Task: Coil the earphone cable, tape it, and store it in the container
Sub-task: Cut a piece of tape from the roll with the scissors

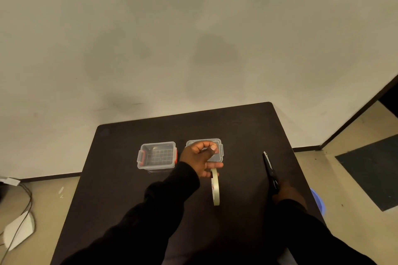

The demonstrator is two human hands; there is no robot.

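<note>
Tape ring (215,187) hung from curled left hand (200,160); right hand (287,192) gripping slim dark scissors (270,170).

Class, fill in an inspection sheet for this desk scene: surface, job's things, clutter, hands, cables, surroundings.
Surface: dark table, mostly bare.
Job's things: open clear container; its lid beside it; tape roll on edge; earphone cable not seen.
Clutter: nothing seen.
Hands: left hand raised above the lid, touching the tape roll's top; right hand holds scissors.
Cables: dark cables on the floor, left.
Surroundings: pale wall, beige floor, blue object beyond the table's right edge.
</note>
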